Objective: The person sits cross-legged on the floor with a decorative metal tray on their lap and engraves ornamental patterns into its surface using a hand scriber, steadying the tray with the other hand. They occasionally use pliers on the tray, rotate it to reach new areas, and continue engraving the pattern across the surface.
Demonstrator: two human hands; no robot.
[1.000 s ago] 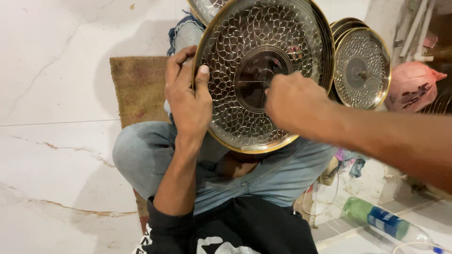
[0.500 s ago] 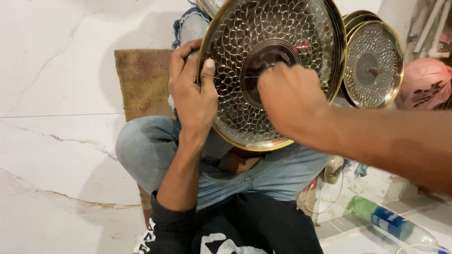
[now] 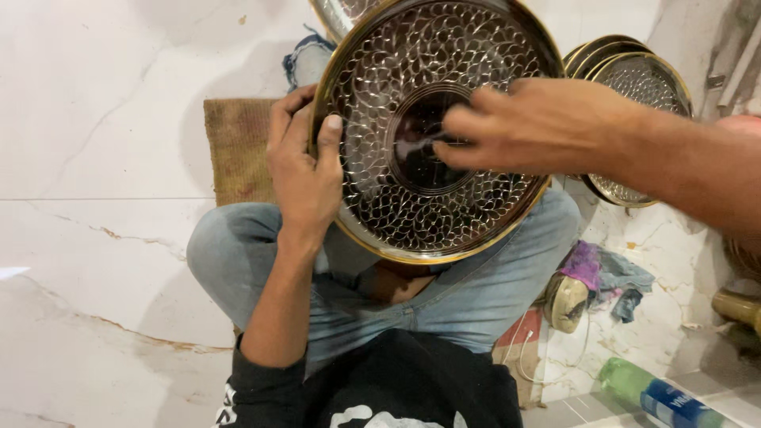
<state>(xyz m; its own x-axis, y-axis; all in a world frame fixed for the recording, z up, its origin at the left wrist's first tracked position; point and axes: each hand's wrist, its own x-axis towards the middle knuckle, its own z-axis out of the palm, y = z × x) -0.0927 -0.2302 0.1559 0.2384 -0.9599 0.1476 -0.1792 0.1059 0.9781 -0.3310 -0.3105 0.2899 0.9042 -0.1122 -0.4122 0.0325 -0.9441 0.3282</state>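
A large round metal plate (image 3: 476, 214) with a gold rim and an embossed leaf pattern stands tilted over my lap. My left hand (image 3: 305, 170) grips its left rim, thumb on the face. My right hand (image 3: 531, 127) lies across the plate's dark round centre (image 3: 416, 162), fingers together and blurred, pressing on the surface. Whether it holds a small cloth or tool I cannot tell. My crossed legs in blue jeans (image 3: 261, 261) are under the plate.
A stack of similar patterned plates (image 3: 642, 87) leans at the right, another plate edge (image 3: 341, 16) shows at the top. A brown mat (image 3: 238, 147) lies on the white marble floor. Rags (image 3: 606, 273), a small brass piece (image 3: 567, 301) and a green bottle (image 3: 658, 392) lie at the right.
My right hand has slid from the plate's right side leftward over its centre. The plate fills more of the view and my left hand keeps its hold on the rim.
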